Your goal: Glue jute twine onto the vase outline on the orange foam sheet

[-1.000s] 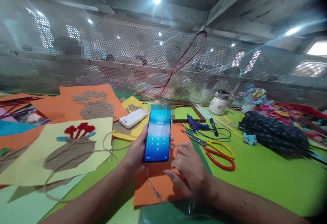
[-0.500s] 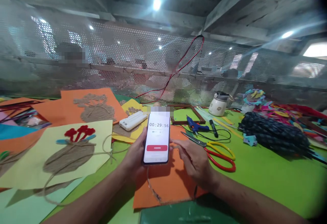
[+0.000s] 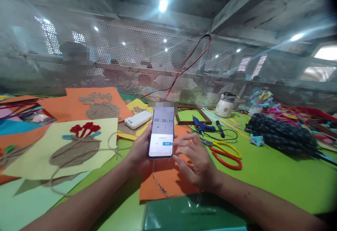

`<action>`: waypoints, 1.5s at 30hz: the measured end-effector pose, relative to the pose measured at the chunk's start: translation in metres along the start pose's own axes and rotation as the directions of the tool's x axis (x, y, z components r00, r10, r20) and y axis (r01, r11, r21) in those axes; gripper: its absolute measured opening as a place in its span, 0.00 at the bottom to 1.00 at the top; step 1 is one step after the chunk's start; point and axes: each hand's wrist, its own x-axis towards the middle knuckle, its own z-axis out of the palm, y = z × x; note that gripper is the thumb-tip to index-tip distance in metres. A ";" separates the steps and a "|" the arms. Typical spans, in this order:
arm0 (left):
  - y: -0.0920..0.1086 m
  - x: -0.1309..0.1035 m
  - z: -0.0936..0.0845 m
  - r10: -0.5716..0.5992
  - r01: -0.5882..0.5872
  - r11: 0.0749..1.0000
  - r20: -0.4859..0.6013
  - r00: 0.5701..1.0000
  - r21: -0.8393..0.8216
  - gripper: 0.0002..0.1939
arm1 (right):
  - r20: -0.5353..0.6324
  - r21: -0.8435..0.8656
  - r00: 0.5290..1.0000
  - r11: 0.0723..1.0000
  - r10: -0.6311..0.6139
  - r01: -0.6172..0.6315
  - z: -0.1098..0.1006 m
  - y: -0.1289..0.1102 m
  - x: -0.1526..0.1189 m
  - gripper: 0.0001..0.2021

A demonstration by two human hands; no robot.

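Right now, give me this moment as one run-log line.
left hand: holding phone; right hand: fingertips by phone's right edge; screen: timer digits, blue button; right of phone: glue gun, marker, scissors; left: white power bank

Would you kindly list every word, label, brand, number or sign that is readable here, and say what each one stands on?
"00:30:11": on the screen of the phone.
Smaller lines on that screen, including the one on the blue button: too small to read.
Dark marks on the white power bank: too small and blurred to read.
I can read no other text.
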 end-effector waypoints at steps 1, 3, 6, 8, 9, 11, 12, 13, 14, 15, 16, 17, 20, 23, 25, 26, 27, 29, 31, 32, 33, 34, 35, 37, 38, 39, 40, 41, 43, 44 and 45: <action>0.000 0.000 0.000 0.011 -0.011 1.000 0.001 1.000 0.008 0.29 | 0.007 0.000 1.000 1.000 -0.008 0.008 0.000 -0.001 0.000 0.06; 0.001 0.000 0.000 0.024 -0.024 0.999 -0.001 1.000 0.023 0.29 | 0.024 -0.009 1.000 1.000 -0.020 0.020 0.000 -0.002 0.000 0.06; 0.002 0.000 -0.001 0.025 -0.025 0.999 -0.004 1.000 0.027 0.31 | 0.058 -0.029 0.998 0.999 -0.023 0.025 0.000 -0.003 0.000 0.06; 0.002 0.000 -0.001 0.011 -0.011 1.000 0.005 1.000 0.017 0.31 | 0.079 -0.042 0.997 0.999 -0.017 0.020 0.000 -0.003 -0.001 0.06; 0.002 0.000 -0.001 0.001 -0.001 1.000 0.012 1.000 0.010 0.31 | 0.087 -0.046 0.996 0.999 -0.014 0.018 0.001 -0.003 -0.001 0.05; 0.002 0.000 0.000 -0.010 0.010 1.000 0.015 1.000 0.004 0.30 | 0.098 -0.054 0.995 0.998 -0.007 0.012 0.002 -0.003 -0.002 0.05; 0.002 0.000 0.001 -0.011 0.011 1.000 0.013 1.000 0.002 0.30 | 0.102 -0.059 0.995 0.998 -0.002 0.008 0.002 -0.003 -0.003 0.06; 0.002 -0.001 0.002 -0.007 0.007 1.000 0.009 1.000 0.001 0.30 | 0.106 -0.063 0.994 0.998 0.002 0.005 0.002 -0.003 -0.003 0.05; 0.001 -0.001 0.002 -0.002 0.002 1.000 0.005 1.000 0.001 0.29 | 0.110 -0.068 0.994 0.998 0.004 0.004 0.002 -0.003 -0.004 0.05; 0.001 -0.001 0.003 0.002 -0.002 1.000 0.002 1.000 0.002 0.29 | 0.112 -0.071 0.994 0.997 0.006 0.002 0.002 -0.003 -0.004 0.05; 0.001 -0.001 0.003 0.003 -0.003 1.000 0.003 1.000 0.001 0.29 | 0.113 -0.073 0.994 0.997 0.006 0.002 0.002 -0.003 -0.004 0.05; 0.001 -0.001 0.003 0.003 -0.003 1.000 0.005 1.000 0.000 0.29 | 0.112 -0.073 0.994 0.997 0.006 0.002 0.002 -0.003 -0.004 0.05; 0.001 -0.001 0.002 0.007 -0.007 1.000 0.015 1.000 -0.001 0.29 | 0.113 -0.071 0.994 0.997 0.003 0.005 0.002 -0.005 -0.004 0.05; 0.001 -0.001 0.001 0.000 0.001 1.000 0.031 1.000 -0.005 0.31 | 0.148 -0.086 0.989 0.996 0.011 0.002 0.002 -0.006 -0.003 0.07; 0.001 -0.001 0.001 0.000 0.000 1.000 0.032 0.999 -0.002 0.32 | 0.168 -0.092 0.986 0.996 0.017 -0.002 0.002 -0.008 -0.002 0.07; 0.001 -0.001 0.001 0.006 -0.006 1.000 0.026 1.000 0.002 0.32 | 0.166 -0.088 0.986 0.996 0.014 0.001 0.002 -0.008 -0.002 0.07; 0.001 -0.001 0.001 0.012 -0.012 1.000 0.018 1.000 0.005 0.32 | 0.153 -0.081 0.988 0.997 0.006 0.007 0.001 -0.009 -0.002 0.07; 0.001 -0.001 0.002 0.010 -0.010 1.000 0.008 1.000 0.001 0.31 | 0.110 -0.065 0.994 0.998 -0.017 0.024 0.000 -0.009 -0.001 0.07; 0.001 -0.001 0.003 0.004 -0.004 1.000 0.003 1.000 -0.007 0.31 | 0.070 -0.059 0.997 0.998 -0.030 0.034 0.000 -0.008 -0.001 0.06; 0.002 -0.001 0.003 0.002 -0.002 1.000 0.002 1.000 -0.004 0.31 | 0.058 -0.062 0.998 0.997 -0.031 0.034 0.000 -0.008 -0.001 0.06; 0.002 -0.001 0.003 0.004 -0.004 1.000 -0.002 1.000 0.006 0.30 | 0.052 -0.069 0.998 0.997 -0.027 0.031 0.000 -0.007 -0.001 0.05; 0.002 -0.002 0.003 0.009 -0.009 1.000 -0.008 1.000 0.021 0.30 | 0.052 -0.078 0.998 0.997 -0.022 0.026 0.001 -0.006 -0.002 0.04; 0.002 -0.002 0.003 0.014 -0.013 0.999 -0.016 1.000 0.037 0.30 | 0.053 -0.088 0.998 0.996 -0.017 0.022 0.001 -0.006 -0.002 0.03; 0.002 -0.003 0.004 0.012 -0.010 0.999 -0.031 0.999 0.053 0.30 | 0.053 -0.107 0.999 0.994 -0.009 0.015 0.002 -0.005 -0.002 0.02; 0.002 -0.004 0.004 0.008 -0.006 0.999 -0.038 0.999 0.051 0.29 | 0.050 -0.114 0.999 0.993 -0.008 0.014 0.003 -0.005 -0.002 0.02; 0.002 -0.004 0.004 0.003 -0.001 0.999 -0.041 0.999 0.045 0.29 | 0.044 -0.120 0.999 0.993 -0.008 0.013 0.003 -0.005 -0.002 0.01; 0.001 -0.005 0.004 -0.003 0.004 0.999 -0.039 0.999 0.037 0.29 | 0.038 -0.124 0.999 0.992 -0.007 0.012 0.003 -0.005 -0.002 0.02; 0.001 -0.005 0.004 -0.006 0.007 1.000 -0.031 1.000 0.027 0.29 | 0.034 -0.122 0.999 0.993 -0.004 0.008 0.002 -0.005 -0.002 0.03; -0.001 -0.004 0.003 -0.003 0.003 1.000 0.001 1.000 0.001 0.28 | 0.033 -0.110 0.999 0.994 0.012 -0.008 0.001 -0.004 0.000 0.08; -0.002 -0.004 0.002 0.003 -0.003 1.000 0.023 1.000 -0.019 0.27 | 0.034 -0.105 0.999 0.994 0.022 -0.019 0.000 -0.003 0.000 0.11; -0.003 -0.003 0.001 0.012 -0.011 0.999 0.045 0.999 -0.041 0.26 | 0.035 -0.104 0.999 0.994 0.030 -0.027 -0.001 -0.002 0.001 0.15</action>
